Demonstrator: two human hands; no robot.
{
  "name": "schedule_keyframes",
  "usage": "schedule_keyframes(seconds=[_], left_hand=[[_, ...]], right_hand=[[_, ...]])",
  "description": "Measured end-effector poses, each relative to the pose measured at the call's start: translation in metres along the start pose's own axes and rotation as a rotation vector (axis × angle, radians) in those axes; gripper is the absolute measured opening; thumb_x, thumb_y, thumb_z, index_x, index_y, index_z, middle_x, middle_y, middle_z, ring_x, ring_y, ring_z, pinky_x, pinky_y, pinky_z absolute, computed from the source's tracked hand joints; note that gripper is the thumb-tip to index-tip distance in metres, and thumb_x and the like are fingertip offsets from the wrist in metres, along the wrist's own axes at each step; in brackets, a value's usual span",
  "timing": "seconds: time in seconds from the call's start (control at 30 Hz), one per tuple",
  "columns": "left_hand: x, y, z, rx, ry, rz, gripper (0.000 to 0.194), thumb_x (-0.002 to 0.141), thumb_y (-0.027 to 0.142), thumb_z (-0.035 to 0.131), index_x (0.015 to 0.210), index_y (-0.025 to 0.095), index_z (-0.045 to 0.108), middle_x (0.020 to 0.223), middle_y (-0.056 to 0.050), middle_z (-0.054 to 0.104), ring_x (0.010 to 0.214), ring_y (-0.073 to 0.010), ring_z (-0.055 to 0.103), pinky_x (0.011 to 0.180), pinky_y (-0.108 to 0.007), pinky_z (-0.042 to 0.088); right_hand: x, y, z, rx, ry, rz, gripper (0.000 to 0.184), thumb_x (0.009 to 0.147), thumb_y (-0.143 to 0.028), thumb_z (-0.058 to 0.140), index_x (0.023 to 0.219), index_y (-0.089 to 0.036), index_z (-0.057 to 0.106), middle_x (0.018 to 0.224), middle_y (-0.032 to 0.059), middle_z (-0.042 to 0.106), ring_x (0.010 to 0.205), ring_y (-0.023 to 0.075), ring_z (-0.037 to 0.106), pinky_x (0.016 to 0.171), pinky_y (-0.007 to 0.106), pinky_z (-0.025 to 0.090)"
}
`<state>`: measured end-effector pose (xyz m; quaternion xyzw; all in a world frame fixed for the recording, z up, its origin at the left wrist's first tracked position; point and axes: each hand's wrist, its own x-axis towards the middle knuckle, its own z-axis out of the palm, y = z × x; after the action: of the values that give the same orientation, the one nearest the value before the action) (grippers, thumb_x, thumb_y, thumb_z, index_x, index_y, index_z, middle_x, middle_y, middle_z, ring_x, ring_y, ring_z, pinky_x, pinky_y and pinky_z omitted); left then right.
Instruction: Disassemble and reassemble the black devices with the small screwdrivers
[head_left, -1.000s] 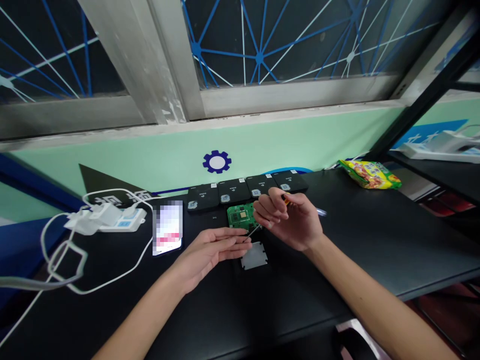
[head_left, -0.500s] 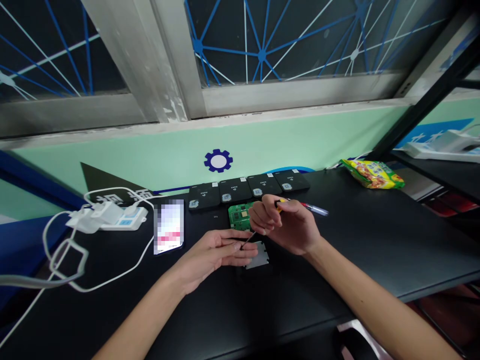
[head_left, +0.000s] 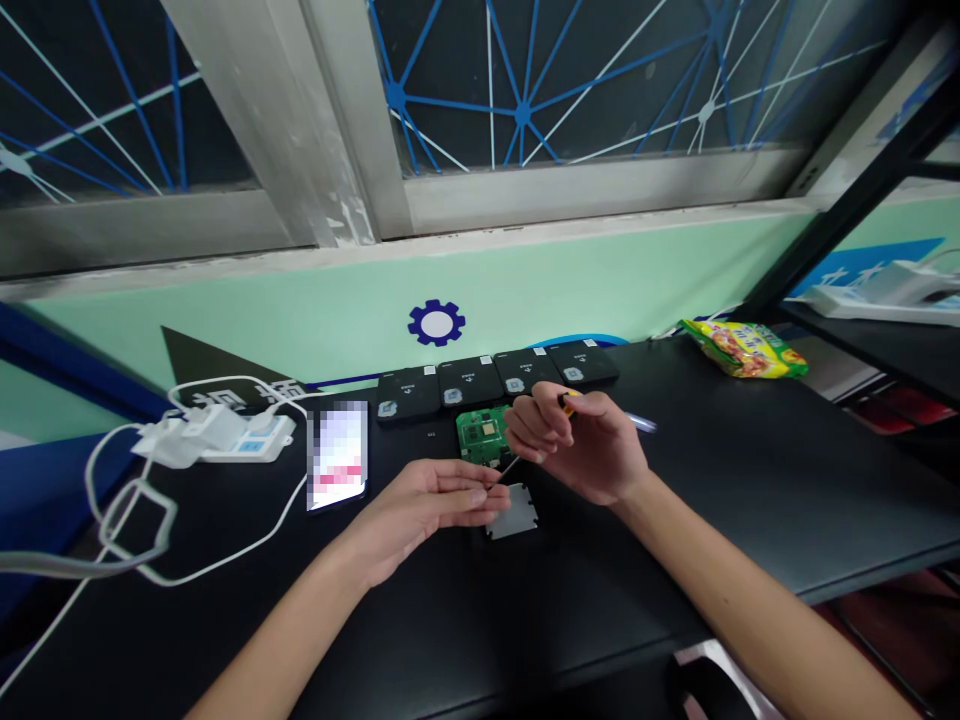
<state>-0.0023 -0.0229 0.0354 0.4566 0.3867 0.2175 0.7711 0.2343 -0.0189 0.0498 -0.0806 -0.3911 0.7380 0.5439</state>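
Observation:
My right hand (head_left: 589, 450) is wrapped round the yellow and black handle of a screwdriver (head_left: 568, 402), its shaft slanting down to the left. The screwdriver's tip meets the fingertips of my left hand (head_left: 420, 515). Those fingers are stretched forward, with the thumb pressed in close to them at the tip; whatever small thing they pinch is hidden. Just under my left fingertips lies a flat silvery metal plate (head_left: 517, 513) with notched edges. Behind both hands is a green circuit board (head_left: 478, 432), partly covered by my right hand.
Several black flat cases (head_left: 469, 382) stand in a row by the wall. On the left are a lit phone (head_left: 337, 455) and a white power strip (head_left: 255, 438) with looping cables. A pen (head_left: 643, 423) and a yellow-green snack bag (head_left: 746, 350) lie to the right.
My right hand has shifted slightly up and right with the screwdriver. My left fingers have drawn closer together and back a little, uncovering more of the metal plate.

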Motion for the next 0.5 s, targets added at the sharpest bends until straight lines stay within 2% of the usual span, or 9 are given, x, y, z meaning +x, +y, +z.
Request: schedule_keyframes(seconds=[0.5], left_hand=[[0.0028, -0.0032, 0.0013, 0.029, 0.097, -0.007, 0.034, 0.09, 0.043, 0.089, 0.099, 0.011, 0.082, 0.098, -0.015, 0.083, 0.09, -0.0252, 0.08, 0.084, -0.034, 0.062]], right_hand=[[-0.0003, -0.0043, 0.0053, -0.02, 0.02, -0.043, 0.038, 0.093, -0.041, 0.063, 0.061, -0.023, 0.05, 0.063, -0.003, 0.026, 0.061, 0.0179, 0.025, 0.06, 0.035, 0.027]])
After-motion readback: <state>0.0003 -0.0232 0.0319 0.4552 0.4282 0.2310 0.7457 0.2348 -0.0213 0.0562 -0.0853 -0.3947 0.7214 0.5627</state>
